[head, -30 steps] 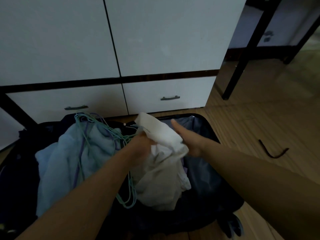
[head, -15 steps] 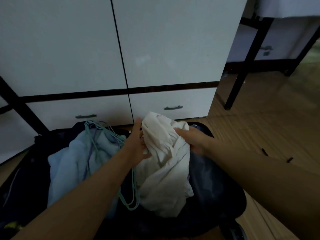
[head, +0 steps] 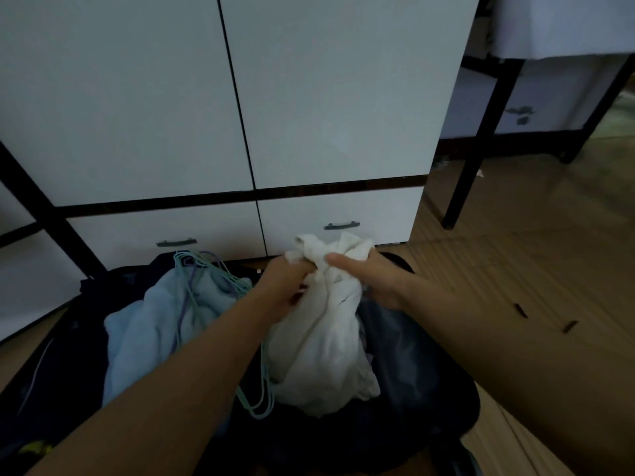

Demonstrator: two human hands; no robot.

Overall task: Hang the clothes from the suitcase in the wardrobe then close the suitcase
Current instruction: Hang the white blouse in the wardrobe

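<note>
An open dark suitcase [head: 426, 383] lies on the floor in front of the white wardrobe [head: 326, 97], whose doors are closed. Both hands hold a crumpled white garment [head: 323, 352] above the suitcase. My left hand [head: 287, 280] grips its bunched top from the left. From the right, my right hand [head: 374, 280] clutches the same bunch. The cloth hangs down into the case. A light blue garment [head: 147, 338] lies in the left half, with several thin green and purple hangers [head: 192, 269] on it.
Two wardrobe drawers with dark handles [head: 342, 225] are just behind the suitcase. A black table leg [head: 474, 159] stands at the right on the wooden floor. Small dark bits [head: 520, 310] lie on the floor to the right. A black diagonal bar [head: 44, 207] crosses the left.
Both hands have raised the white garment and drawn together on its top. My right hand, open beside the cloth a second ago, now grips it. The camera has tilted up.
</note>
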